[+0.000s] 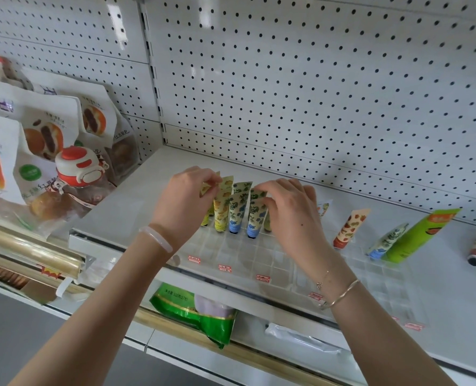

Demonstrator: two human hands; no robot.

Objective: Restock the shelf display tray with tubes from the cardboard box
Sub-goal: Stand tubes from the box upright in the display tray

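Floral yellow and blue tubes [235, 211] stand cap-down in the clear tray [248, 257].

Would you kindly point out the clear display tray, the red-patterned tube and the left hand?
clear display tray [239, 253], head view, bare front compartment.
red-patterned tube [350, 227], head view, its body.
left hand [188, 200], head view, back of hand.

I see white pegboard wall [328, 93] rising behind the left hand [188, 200] and right hand [289, 207]; slotted upright [153, 73] above-left of the left hand; white shelf [125, 201] beneath; grey floor [11, 338] far below-left; soft glare on the pegboard
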